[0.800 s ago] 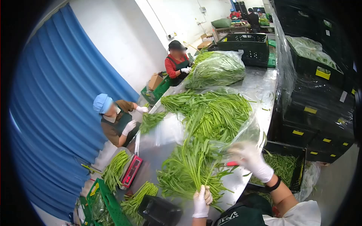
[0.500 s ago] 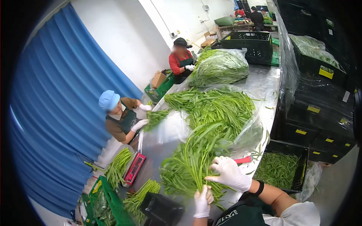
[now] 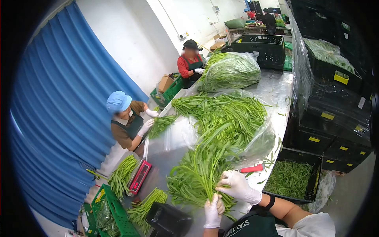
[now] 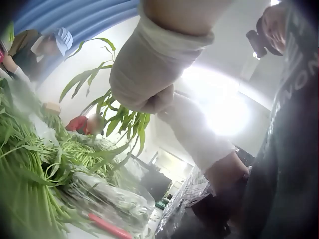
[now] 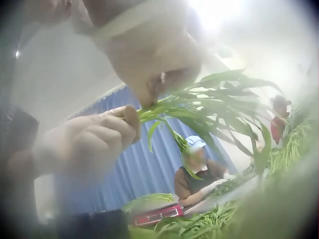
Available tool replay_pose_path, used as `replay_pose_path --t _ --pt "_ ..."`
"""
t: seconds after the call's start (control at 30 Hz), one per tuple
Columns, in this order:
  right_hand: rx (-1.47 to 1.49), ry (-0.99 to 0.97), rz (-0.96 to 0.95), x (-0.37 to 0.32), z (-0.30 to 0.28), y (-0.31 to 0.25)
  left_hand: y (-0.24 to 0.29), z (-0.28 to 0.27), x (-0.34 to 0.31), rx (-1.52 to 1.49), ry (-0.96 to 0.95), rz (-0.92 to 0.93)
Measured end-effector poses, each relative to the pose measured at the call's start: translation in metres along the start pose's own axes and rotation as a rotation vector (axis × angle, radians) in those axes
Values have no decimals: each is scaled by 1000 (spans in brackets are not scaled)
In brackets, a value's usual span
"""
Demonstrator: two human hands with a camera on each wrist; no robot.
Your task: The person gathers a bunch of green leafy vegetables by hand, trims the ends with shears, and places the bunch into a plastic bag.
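On my remote feed, greens (image 3: 202,170) fan out above the table (image 3: 272,85), stems gripped in the left hand's (image 3: 213,212) curled fingers; the right hand (image 3: 239,187) pinches them alongside. Nearby lies a red tool (image 3: 252,168).

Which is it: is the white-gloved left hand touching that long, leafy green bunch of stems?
Touching: the head view shows the left hand with fingers curled round the bunch of stems at its lower end.
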State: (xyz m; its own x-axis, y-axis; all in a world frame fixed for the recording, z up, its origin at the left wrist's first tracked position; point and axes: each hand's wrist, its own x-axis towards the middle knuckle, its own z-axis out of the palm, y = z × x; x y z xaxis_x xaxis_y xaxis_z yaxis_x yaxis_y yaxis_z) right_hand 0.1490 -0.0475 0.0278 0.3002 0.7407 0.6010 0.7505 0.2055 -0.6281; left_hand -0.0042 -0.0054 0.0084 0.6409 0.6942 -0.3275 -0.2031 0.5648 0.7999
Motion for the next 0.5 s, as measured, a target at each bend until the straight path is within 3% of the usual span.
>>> replay_pose_path --t 0.03,0.13,0.17,0.23,0.3,0.37,0.43,0.47,0.5 --pt "0 0 -1 -2 0 -2 -1 -1 0 -13 -8 -7" --pt "-260 99 -300 -5 -7 -12 -3 -7 0 -89 -72 -51" --pt "-258 100 -302 -6 -9 -10 -2 -9 0 -153 -124 -91" --pt "-229 328 -287 -5 -19 -3 4 0 -6 -163 -167 -89" --pt "204 919 239 8 -31 24 5 4 -9 -180 -211 -88" --pt "382 1151 528 26 -82 43 4 1 -9 -230 -209 -80" --pt "561 950 456 10 -92 57 1 -2 -9 -191 -177 -64" --pt "713 683 513 0 -85 43 1 0 -4 -164 -140 -44" --pt "530 269 353 -23 -63 72 2 5 0 -167 -153 -33"
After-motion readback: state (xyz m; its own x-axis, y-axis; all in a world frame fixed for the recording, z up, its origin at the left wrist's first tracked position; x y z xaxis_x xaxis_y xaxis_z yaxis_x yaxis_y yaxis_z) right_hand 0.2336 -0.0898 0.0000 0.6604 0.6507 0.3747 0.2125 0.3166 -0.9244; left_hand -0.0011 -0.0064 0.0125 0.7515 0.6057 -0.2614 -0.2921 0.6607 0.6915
